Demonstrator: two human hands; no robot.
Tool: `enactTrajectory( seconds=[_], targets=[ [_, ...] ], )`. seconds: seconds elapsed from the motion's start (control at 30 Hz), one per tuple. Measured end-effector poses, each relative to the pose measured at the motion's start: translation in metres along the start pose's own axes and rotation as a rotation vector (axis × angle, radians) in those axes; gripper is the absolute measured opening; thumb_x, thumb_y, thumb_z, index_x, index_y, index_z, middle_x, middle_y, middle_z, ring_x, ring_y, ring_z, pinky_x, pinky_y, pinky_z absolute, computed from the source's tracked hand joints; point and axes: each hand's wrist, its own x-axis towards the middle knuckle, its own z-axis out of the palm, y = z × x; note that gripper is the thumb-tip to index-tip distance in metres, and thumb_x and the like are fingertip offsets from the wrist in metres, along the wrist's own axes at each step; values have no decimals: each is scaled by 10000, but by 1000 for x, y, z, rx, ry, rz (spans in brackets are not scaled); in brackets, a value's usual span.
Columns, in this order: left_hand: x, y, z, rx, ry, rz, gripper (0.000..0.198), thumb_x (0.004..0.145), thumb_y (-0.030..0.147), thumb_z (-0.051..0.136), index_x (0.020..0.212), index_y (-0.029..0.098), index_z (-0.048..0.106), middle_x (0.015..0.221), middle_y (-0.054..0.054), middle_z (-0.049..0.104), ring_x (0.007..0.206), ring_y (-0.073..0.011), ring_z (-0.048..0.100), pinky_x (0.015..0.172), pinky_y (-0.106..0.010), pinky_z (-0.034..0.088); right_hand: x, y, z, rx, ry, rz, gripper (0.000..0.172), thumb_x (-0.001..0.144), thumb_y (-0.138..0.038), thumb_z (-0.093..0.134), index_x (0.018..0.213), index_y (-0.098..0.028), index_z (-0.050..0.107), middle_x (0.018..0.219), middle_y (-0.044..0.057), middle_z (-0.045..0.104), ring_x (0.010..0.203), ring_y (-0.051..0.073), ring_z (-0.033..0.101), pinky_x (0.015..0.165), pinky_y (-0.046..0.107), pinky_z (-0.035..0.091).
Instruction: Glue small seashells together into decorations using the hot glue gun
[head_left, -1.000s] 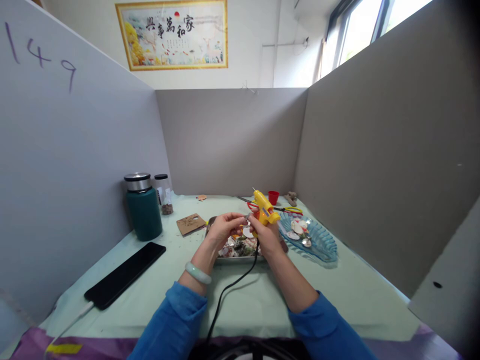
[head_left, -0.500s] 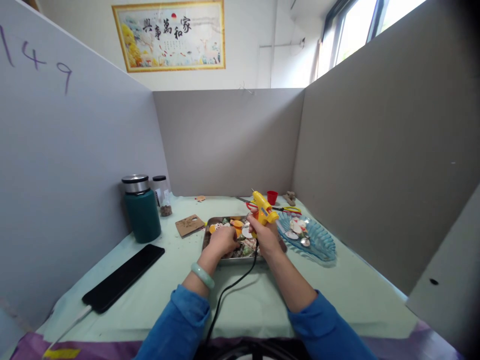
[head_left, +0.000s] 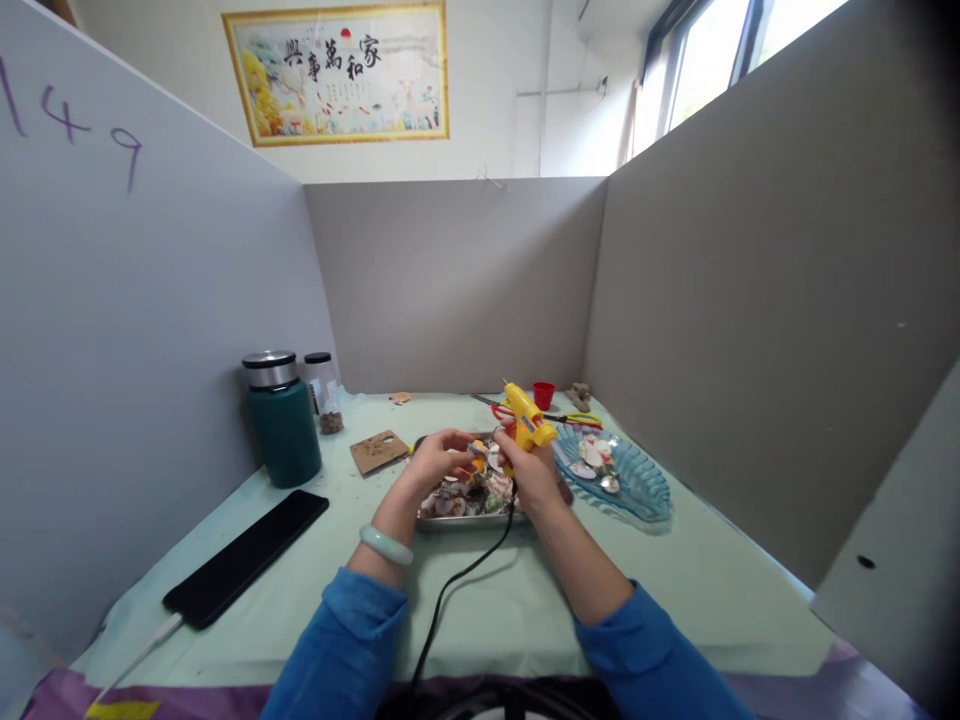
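While right hand (head_left: 534, 476) grips glue gun (head_left: 527, 412) and left hand (head_left: 437, 463) pinches small piece (head_left: 475, 450) over metal tray (head_left: 469, 521), many pieces (head_left: 452, 503) apparently remain there, with only some in blue dish (head_left: 646, 488).

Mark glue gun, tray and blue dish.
Glue gun (head_left: 528, 414): head view, on its yellow body.
Tray (head_left: 465, 523): head view, on its near rim.
Blue dish (head_left: 649, 492): head view, on a bare part of its ribbed right side.
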Motion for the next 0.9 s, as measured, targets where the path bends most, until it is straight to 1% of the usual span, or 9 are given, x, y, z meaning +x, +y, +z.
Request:
enactTrajectory(
  seconds=[0.1,0.23,0.33,0.4,0.57,0.77,0.9],
  targets=[
    [-4,6,-1,-248,-75,17,415,575,198,805,947,152,626,850,-61,636,648,-152,639,594,-276,510,-1,-2,1,-10,-4,6,320,680,-347,694,946,-215,576,673,-50,536,486,92,460,475,221,389],
    [-5,7,-2,-403,-143,29,424,589,161,812,968,145,624,813,-46,629,664,-126,637,582,-219,500,-3,-4,2,-55,-26,29,321,678,-358,684,940,-207,579,669,-45,547,498,103,479,503,234,415],
    [-5,7,-1,-457,-188,14,430,628,135,788,1025,147,624,803,-45,638,660,-122,639,584,-215,509,-4,-3,1,-71,-47,39,345,678,-362,689,959,-189,586,701,-31,567,535,108,502,532,238,432],
    [-6,8,-1,-496,-209,5,432,653,117,768,1060,140,628,803,-52,650,671,-126,645,619,-231,528,-4,-1,-1,-84,-52,30,344,690,-357,687,969,-180,592,714,-26,574,545,104,505,538,234,432],
    [-6,8,0,-549,-215,-8,374,686,91,738,1051,116,663,840,-74,682,705,-133,658,712,-266,551,-3,3,-2,-92,-47,16,313,702,-338,688,963,-186,605,726,-27,589,543,93,513,525,222,430],
    [-5,6,-1,-540,-236,-3,375,681,100,753,1048,112,683,881,-86,703,730,-133,665,774,-271,537,-1,8,-1,-76,-66,28,317,697,-354,692,957,-188,619,771,-6,628,582,111,567,524,223,449],
    [-6,7,0,-537,-239,2,345,713,158,747,1048,103,688,920,-105,708,761,-134,662,788,-272,525,-2,7,-2,-164,-68,35,343,693,-379,689,965,-177,630,800,19,646,623,134,594,531,230,453]
  ],
)
